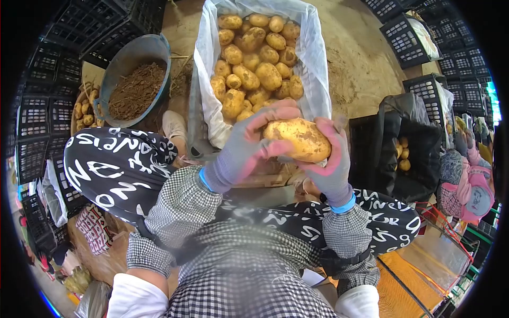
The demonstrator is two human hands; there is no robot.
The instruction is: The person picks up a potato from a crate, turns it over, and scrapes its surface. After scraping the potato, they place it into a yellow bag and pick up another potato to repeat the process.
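A large, dirt-smudged potato (298,140) is held up between my two hands, above the near end of a lined crate. My right hand (333,159), in a grey glove with pink fingers, grips its right end. On the left end, my left hand (241,146), gloved alike, has its thumb across the potato and its fingers curved over the top. Some of the left glove is blurred. Just beyond both hands, the crate with a whitish plastic liner (313,58) holds several potatoes (257,77), many with soil on them.
A blue-grey tub (108,87) of brown soil and debris stands left of the crate, beside a container of potatoes (85,108). To the right is a black-lined crate (371,159) with several potatoes inside. Stacked black crates (45,116) line both sides. A person in pink (472,180) is at far right.
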